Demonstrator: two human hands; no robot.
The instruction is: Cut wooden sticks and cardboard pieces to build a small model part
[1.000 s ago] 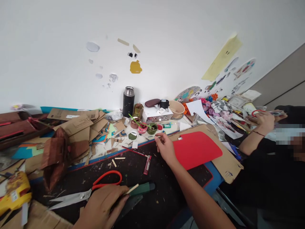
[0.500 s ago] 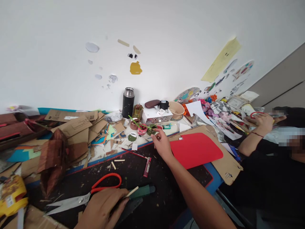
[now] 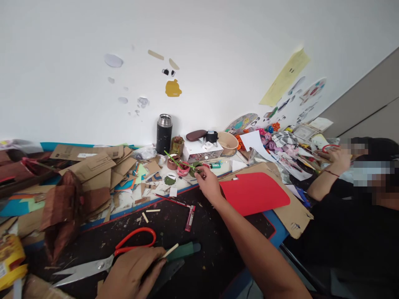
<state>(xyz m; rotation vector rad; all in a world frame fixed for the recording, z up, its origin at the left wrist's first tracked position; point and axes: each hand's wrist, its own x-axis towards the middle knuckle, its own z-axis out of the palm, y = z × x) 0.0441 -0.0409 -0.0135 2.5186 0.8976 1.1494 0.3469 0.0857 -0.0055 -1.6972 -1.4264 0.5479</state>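
Note:
Low in the view, my left hand (image 3: 134, 270) is closed with a short pale wooden stick (image 3: 171, 251) pinched between thumb and fingers. Under and beside it lie red-handled scissors (image 3: 101, 263) with blades apart, and a green-handled cutter (image 3: 183, 251). My right hand (image 3: 208, 182) reaches forward to small paint pots, its fingertips pinched together by the green pot (image 3: 193, 167). Whatever those fingers hold is too small to make out. A slim green stick (image 3: 171, 157) slants over the brown pot (image 3: 173, 161) and the pink pot (image 3: 183, 169).
A black flask (image 3: 164, 135) stands by the wall. Cardboard scraps (image 3: 90, 166) and a brown paper piece (image 3: 62, 216) crowd the left. Red foam sheet (image 3: 255, 193) rests on cardboard at right. A co-worker's hand (image 3: 338, 160) holds red-handled scissors nearby.
The view has shifted slightly, so most things sit a little further left. My right fingers are closer together at the green pot. My left hand still holds the wooden stick.

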